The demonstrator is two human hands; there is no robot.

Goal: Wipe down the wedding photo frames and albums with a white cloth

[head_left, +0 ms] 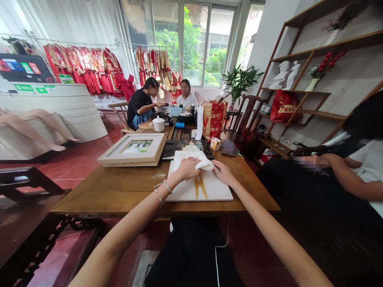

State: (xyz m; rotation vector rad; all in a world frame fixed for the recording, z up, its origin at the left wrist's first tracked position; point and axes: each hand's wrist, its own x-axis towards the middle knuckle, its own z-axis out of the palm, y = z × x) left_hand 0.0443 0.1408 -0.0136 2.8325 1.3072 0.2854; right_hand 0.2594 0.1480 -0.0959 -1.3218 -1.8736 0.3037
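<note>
My left hand (189, 169) is over a white panel (181, 195), its fingers bent onto a crumpled white tissue (205, 164). At the tissue's right side, my right hand (224, 173) has its fingers drawn together, with a small dark spot by the fingertips. What the right fingers grip, if anything, is too small to make out. A yellow-brown shape (200, 188) like two legs shows on the panel below the tissue; its upper part is covered. A dark patterned board (170, 149) lies beyond the panel.
Framed pictures (131, 149) are stacked left on the wooden table (119, 191). Behind stand a white lidded cup (158, 124), a red-and-tan paper bag (214, 119) and a small box (215, 144). Two people sit across; another sits at right. A white cable (223, 246) hangs near my lap.
</note>
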